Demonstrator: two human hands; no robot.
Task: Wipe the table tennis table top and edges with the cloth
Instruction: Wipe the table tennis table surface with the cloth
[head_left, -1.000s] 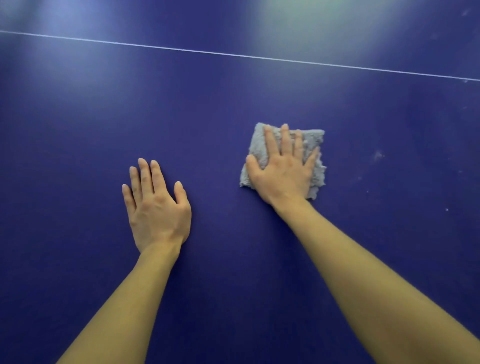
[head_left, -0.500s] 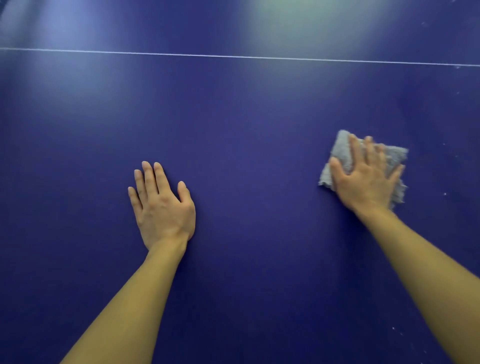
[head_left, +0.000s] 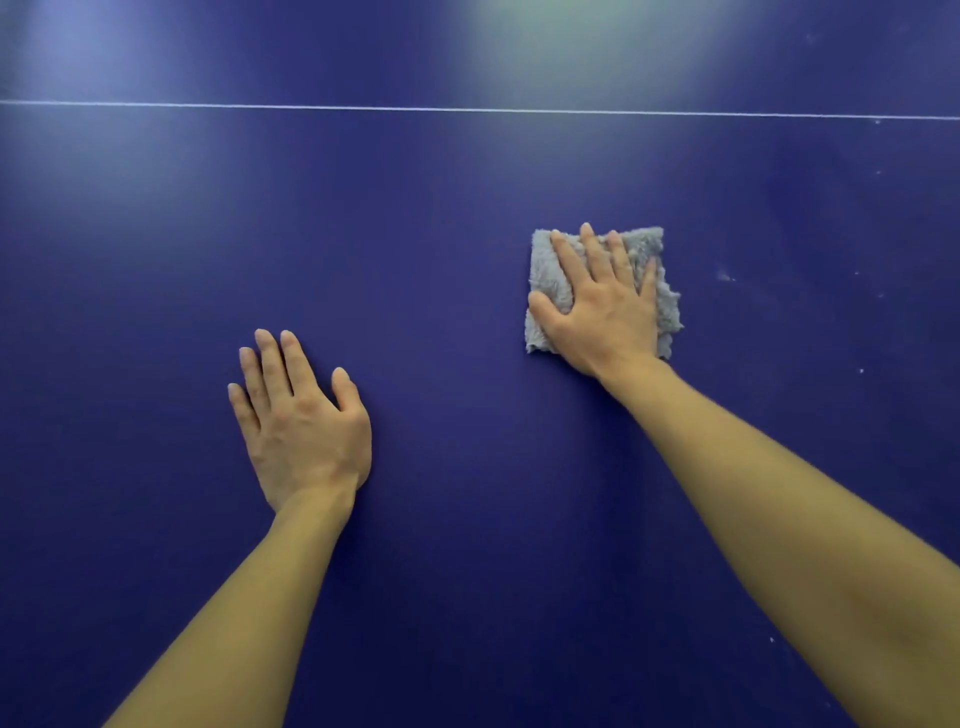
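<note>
right hand (head_left: 602, 312) flat on grey cloth (head_left: 550, 275), left hand (head_left: 301, 421) flat on blue table (head_left: 467, 208)

Blue table (head_left: 467, 545), white line (head_left: 467, 109), grey cloth (head_left: 544, 270) lying on it

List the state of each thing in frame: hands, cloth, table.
cloth, lying flat on the table top, under the right hand
right hand, fingers straight, pressing down on the cloth
left hand, flat, palm down on the table top, holding nothing
table top, pale specks show right of the cloth
</note>
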